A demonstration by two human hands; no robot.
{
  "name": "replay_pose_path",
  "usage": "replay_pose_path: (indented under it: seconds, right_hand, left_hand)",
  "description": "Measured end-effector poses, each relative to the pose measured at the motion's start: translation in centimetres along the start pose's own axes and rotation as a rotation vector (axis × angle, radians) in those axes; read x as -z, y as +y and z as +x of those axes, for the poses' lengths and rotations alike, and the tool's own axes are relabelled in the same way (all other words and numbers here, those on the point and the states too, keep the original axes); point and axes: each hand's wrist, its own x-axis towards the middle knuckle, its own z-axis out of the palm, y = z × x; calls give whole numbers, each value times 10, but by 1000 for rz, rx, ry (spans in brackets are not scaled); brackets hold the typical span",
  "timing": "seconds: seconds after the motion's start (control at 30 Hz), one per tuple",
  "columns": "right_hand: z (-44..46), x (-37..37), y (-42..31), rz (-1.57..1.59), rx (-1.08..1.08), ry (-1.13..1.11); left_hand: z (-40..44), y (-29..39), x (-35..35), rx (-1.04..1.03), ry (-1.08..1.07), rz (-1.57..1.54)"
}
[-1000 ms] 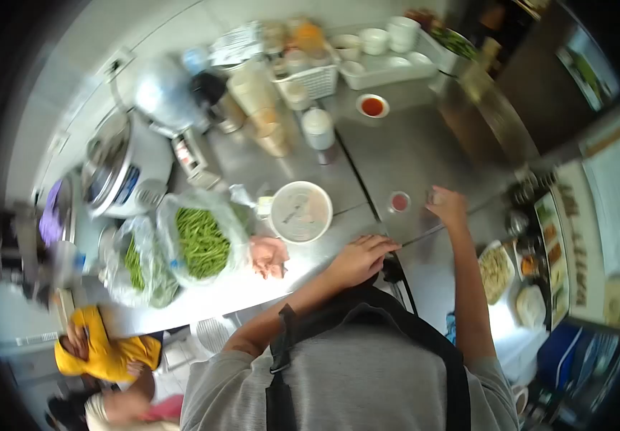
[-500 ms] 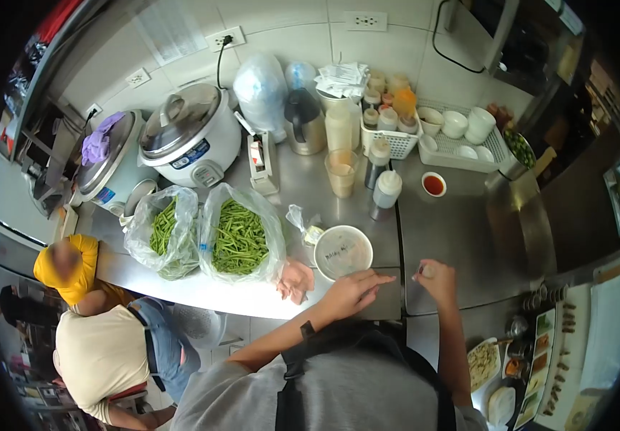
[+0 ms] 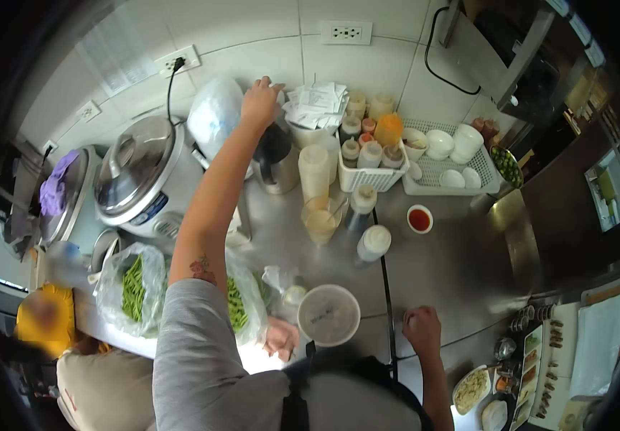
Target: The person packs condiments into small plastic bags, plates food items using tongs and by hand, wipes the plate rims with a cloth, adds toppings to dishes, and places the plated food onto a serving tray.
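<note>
The left hand [image 3: 259, 106] has moved up from beside the round tub [image 3: 329, 315] to near the plastic-wrapped bundle [image 3: 213, 118] behind the pitcher [image 3: 275, 161], fingers slightly spread; the right hand [image 3: 422, 329] stays low, fingers curled (around what, I cannot tell).

Left arm [image 3: 213, 205]: extended, tattooed, between 11 and 12 o'clock | left hand [image 3: 261, 100]: fingers parted | right arm [image 3: 435, 384]: bent, nearer body | right hand [image 3: 422, 327]: 2 o'clock, fingers curled
</note>
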Motion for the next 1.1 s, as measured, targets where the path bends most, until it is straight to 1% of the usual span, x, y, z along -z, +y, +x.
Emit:
replay_pose_path:
  seconds: [0.03, 0.07, 0.17, 0.27, 0.37, 0.47, 0.5, 0.53, 0.57, 0.6, 0.63, 0.67, 0.7, 0.77, 0.8, 0.87, 0.93, 1.03, 1.1]
  right_hand:
    - [1, 2, 0, 8, -7, -14]
    - [0, 1, 1, 19, -17, -35]
    - [-3, -9, 7, 98, -37, 47]
    - [-4, -8, 5, 181, -72, 29]
    - [-1, -3, 2, 176, -84, -17]
    - [-2, -11, 5, 138, 4, 30]
    - [-3, -11, 3, 99, -1, -26]
    - [-3, -9, 0, 60, -9, -66]
    - [2, -7, -1, 19, -18, -83]
    - [3, -4, 0, 33, -68, -117]
    - [0, -4, 2, 51, -118, -144]
    - [-2, -6, 4, 74, -169, -169]
    - [-4, -7, 7, 90, -169, -139]
    - [-7, -10, 14, 126, -170, -114]
    - [-5, -9, 13, 88, -169, -100]
    - [-8, -9, 11, 14, -170, -104]
    - [-9, -17, 23, 37, -185, -97]
    - [-10, -20, 31, 76, -197, -66]
    - [-10, -20, 30, 63, -175, -42]
  left_hand:
    - [12, -8, -13, -37, -62, 133]
    - [18, -14, -26, -67, -131, 179]
    - [32, -14, -45, -9, -168, 195]
    - [41, -16, -58, -22, -179, 272]
    - [49, -28, -69, -5, -141, 229]
    - [42, -18, -50, -5, -201, 178]
    - [32, -15, -50, -14, -189, 243]
    - [23, -10, -54, -30, -163, 307]
    - [17, -13, -65, -87, -79, 385]
    - [22, -10, -69, -28, -132, 328]
    - [24, -14, -84, -11, -53, 293]
    - [30, -6, -72, 21, -150, 300]
    - [32, -11, -84, 17, -128, 309]
    - [33, -11, -85, 31, -148, 308]
    - [33, -10, -81, 25, -126, 336]
    - [33, -11, -72, 93, -48, 188]
    - [32, -8, -50, 187, 6, 41]
    - [42, -16, -37, 344, 176, -69]
    - [52, -21, -17, 386, 305, -149]
